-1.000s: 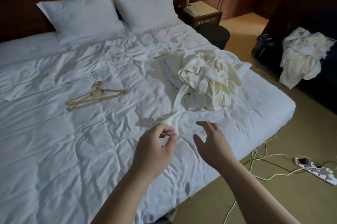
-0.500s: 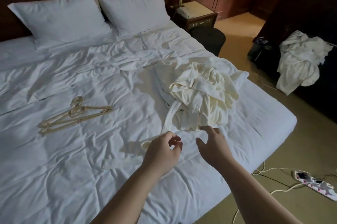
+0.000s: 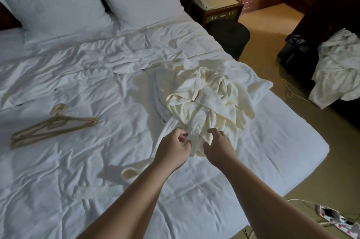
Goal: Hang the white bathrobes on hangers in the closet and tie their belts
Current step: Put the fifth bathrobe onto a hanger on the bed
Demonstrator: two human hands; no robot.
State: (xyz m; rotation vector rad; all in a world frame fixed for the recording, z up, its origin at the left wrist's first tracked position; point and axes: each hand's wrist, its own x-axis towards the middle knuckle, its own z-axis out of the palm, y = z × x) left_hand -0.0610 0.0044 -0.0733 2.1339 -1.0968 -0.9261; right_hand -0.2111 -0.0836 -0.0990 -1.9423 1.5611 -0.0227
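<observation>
While both hands reached over the bed [image 3: 253, 141], the bathrobe [image 3: 206, 102] lay heaped just beyond them. The left hand [image 3: 172, 146], fingers curled, pinched the belt [image 3: 167, 127]; the right hand [image 3: 218, 145] was spread, touching cloth, gripping nothing.

Both hands moved forward over the bed [image 3: 58, 190] toward the crumpled bathrobe [image 3: 206, 102]. Left hand [image 3: 171, 151], a second ago short of the pile and pinching the belt [image 3: 165, 133], now at the robe's near edge with fingers curled, belt beside it; grip unclear. Right hand [image 3: 218, 147], earlier spread in the air before the robe, now on its near folds, fingers bent into the cloth. Belt end now looped on the sheet nearer the person.
</observation>
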